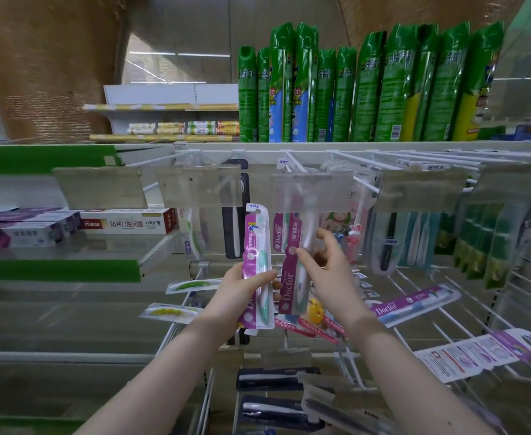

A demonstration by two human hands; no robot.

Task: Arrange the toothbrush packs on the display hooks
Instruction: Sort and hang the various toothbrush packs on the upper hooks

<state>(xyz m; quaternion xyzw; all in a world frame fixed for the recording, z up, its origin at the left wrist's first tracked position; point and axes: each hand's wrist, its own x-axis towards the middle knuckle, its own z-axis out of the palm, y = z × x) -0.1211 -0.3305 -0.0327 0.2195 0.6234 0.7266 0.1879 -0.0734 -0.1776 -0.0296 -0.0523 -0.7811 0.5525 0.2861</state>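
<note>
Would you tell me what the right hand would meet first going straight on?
Probably the cartoon toothbrush pack hanging just past the right hand; depth is unclear, so they may already touch.

Near the frame's centre we see the left toothbrush pack, a magenta card with a white and mint-green brush. Beside it the right toothbrush pack is the same magenta, with white "Doctor" lettering. Across the upper right we find spray cans in bright green, some with blue or yellow panels. At left, the toothpaste boxes are white with red ends, and the shelf edge strips are green. The display hooks are white, and the hanging pack is black.
</note>
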